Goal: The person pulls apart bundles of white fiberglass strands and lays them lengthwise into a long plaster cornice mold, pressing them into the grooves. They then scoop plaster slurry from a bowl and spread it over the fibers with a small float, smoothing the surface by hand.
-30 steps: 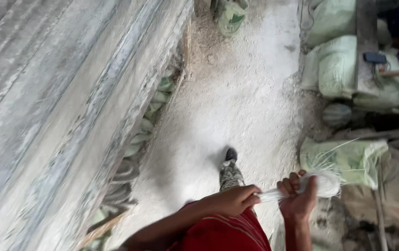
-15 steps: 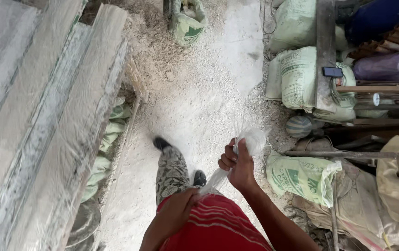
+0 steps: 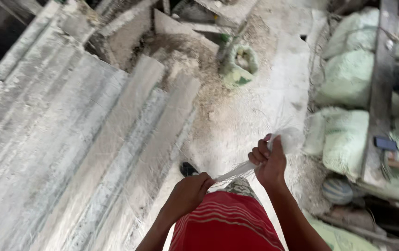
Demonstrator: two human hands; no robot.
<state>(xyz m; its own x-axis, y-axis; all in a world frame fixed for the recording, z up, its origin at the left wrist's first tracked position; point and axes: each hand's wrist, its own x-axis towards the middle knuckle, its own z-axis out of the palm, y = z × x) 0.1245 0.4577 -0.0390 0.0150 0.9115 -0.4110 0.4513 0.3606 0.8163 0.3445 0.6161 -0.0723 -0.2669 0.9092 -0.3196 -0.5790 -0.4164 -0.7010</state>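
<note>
Fibre bundle (image 3: 236,171), white, stretched taut between both fists above the dusty floor (image 3: 250,111). Left hand (image 3: 189,191) clamped on near end; right hand (image 3: 268,160) clamped further along. Step: drawing strands; regrip likely needed.

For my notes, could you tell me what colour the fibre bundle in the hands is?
The fibre bundle is pale whitish, seen in the head view.

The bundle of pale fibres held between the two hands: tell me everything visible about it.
The bundle of pale whitish fibres looks thin, dry and strand-like. It runs as a taut, narrow strip from the left hand, closed around its lower end, up to the right hand, whose fingers curl around it. Beyond the right hand it spreads into a loose, translucent tuft with stray strands. It hangs above the dusty pale ground.
</note>
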